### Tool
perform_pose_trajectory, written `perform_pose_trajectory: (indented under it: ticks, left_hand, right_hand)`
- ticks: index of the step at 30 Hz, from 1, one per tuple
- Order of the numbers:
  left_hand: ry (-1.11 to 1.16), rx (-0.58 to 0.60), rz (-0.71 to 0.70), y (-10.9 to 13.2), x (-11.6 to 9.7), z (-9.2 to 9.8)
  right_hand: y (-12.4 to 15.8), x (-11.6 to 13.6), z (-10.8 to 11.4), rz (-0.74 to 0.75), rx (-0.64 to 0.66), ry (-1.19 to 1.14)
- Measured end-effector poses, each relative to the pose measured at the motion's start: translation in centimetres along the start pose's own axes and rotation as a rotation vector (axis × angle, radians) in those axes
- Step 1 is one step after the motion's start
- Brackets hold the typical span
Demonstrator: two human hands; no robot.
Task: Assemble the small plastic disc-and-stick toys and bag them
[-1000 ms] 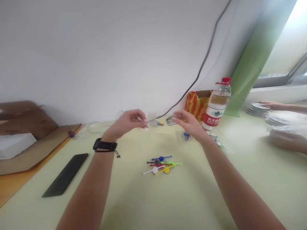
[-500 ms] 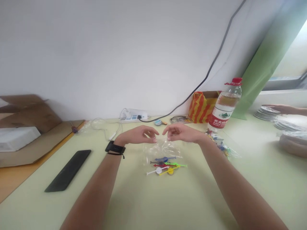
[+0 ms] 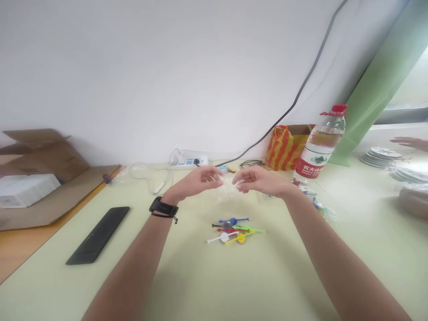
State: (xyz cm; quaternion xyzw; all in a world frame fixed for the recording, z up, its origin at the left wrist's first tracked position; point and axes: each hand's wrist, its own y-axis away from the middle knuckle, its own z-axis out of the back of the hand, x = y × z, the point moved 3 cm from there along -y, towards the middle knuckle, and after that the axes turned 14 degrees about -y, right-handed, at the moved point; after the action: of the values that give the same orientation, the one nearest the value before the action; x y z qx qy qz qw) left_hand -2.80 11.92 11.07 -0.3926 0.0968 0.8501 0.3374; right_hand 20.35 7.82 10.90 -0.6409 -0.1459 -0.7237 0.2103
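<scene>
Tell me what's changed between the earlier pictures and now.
The right hand has come leftward, close to the left hand. The clear bag between them has been raised away from the spinners, which it overlapped in the previous picture; the right hand's grip is unclear. A co-worker's hand has come off the stack of discs. The spinners stay bunched; the bottle still stands.

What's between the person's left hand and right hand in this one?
In the head view, a clear plastic bag, somewhat blurred, shows between the left hand and the right hand.
</scene>
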Motion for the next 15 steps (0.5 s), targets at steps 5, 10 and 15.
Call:
perform_pose_trajectory:
  ticks: [5, 10, 15]
  left_hand:
    - [-0.044, -0.078, -0.008, 0.0, -0.9, 0.3]
    - [-0.049, 0.091, -0.033, 0.6, -1.6, 0.5]
    - [-0.059, 0.111, -0.036, 0.6, -1.7, 0.3]
  right_hand:
    - [0.4, 0.3, 0.3, -0.025, 0.029, 0.033]
    - [0.9, 0.7, 0.9, -0.008, 0.069, 0.033]
    - [1.2, 1.3, 0.3, -0.058, 0.207, 0.205]
